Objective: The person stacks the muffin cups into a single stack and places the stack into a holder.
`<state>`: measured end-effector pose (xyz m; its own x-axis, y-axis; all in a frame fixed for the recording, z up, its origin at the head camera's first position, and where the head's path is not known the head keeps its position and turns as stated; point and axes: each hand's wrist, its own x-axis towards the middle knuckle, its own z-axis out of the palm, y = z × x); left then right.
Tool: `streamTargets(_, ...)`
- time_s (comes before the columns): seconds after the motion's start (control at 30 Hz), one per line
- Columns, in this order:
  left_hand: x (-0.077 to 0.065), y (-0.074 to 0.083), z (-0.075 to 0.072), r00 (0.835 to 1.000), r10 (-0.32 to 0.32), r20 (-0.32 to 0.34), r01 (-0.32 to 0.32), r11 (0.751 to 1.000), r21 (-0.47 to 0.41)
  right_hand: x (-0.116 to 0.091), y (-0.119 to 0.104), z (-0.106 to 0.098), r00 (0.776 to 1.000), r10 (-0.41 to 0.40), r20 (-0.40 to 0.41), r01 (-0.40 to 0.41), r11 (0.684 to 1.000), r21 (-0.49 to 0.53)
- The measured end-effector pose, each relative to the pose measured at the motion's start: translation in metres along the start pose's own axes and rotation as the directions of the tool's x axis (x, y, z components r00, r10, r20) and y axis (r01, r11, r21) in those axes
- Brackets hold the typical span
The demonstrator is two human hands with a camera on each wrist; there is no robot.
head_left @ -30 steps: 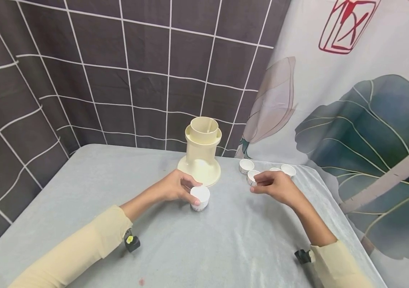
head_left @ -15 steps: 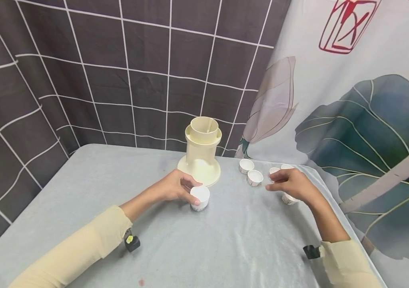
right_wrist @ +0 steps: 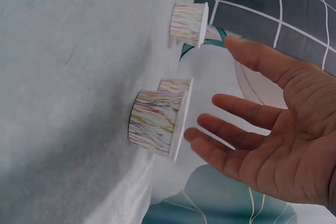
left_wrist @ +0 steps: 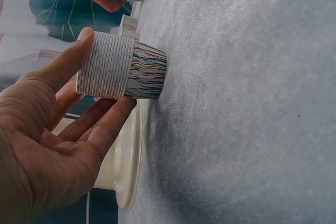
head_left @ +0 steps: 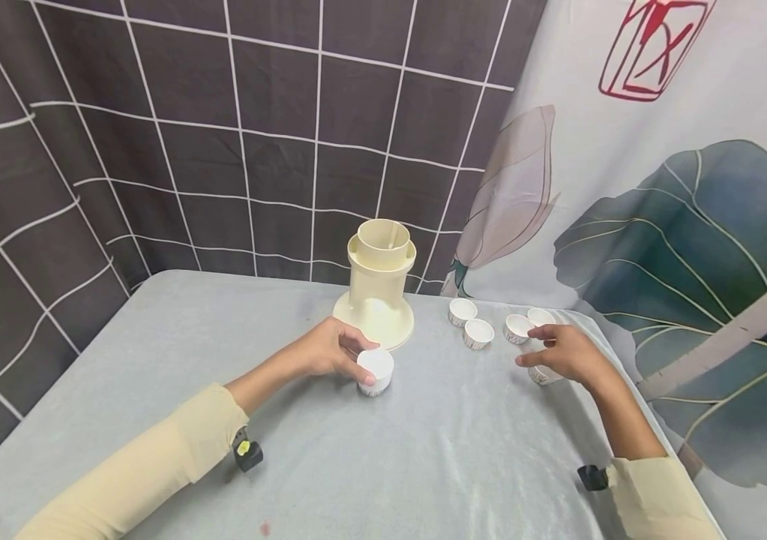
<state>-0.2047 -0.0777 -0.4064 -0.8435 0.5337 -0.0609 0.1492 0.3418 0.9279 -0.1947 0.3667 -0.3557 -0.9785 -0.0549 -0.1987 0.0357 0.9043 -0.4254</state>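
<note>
My left hand (head_left: 332,351) grips a stack of nested paper baking cups (left_wrist: 118,67), thumb on one side and fingers on the other. Coloured streaks mark the lowest cup, and the rims above it are white and tightly layered. Over at the right, my right hand (head_left: 568,352) hovers with its fingers apart and nothing between them. Just below it stands a single baking cup (head_left: 542,375), partly covered by the hand. In the right wrist view, the fingertips are right at the rim of a streaked cup (right_wrist: 155,121).
A cream plastic stand (head_left: 379,300) with a round base and a tubular top is behind the stack. Several loose baking cups, among them one cup (head_left: 478,334) near the middle, stand along the table's (head_left: 423,465) far right side. Hanging curtains border the back and right.
My right hand has moved right, away from the cup near the middle, and its fingers have spread. More of the loose cups now show. The left hand and its stack have stayed still.
</note>
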Motion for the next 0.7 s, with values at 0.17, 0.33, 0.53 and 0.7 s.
streamTargets(0.17, 0.001, 0.000, 0.000, 1.000, -0.004, 0.001, 0.004, 1.000, 0.005, -0.001, 0.005, 0.000, 1.000, 0.004, 0.021, -0.003, 0.999, -0.036)
streamTargets(0.33, 0.001, 0.000, 0.000, 1.000, 0.002, -0.009, -0.002, 1.000, 0.019, -0.003, 0.008, 0.000, 0.999, 0.004, 0.039, -0.002, 0.999, -0.048)
streamTargets(0.53, 0.002, -0.001, 0.000, 1.000, 0.007, -0.006, -0.007, 1.000, 0.013, -0.007, 0.009, 0.001, 0.999, -0.021, 0.033, 0.022, 0.998, -0.056)
streamTargets(0.7, 0.002, -0.001, 0.001, 1.000, 0.010, -0.005, -0.010, 1.000, 0.004, -0.008, 0.011, 0.003, 0.999, -0.029, 0.019, 0.030, 0.995, -0.094)
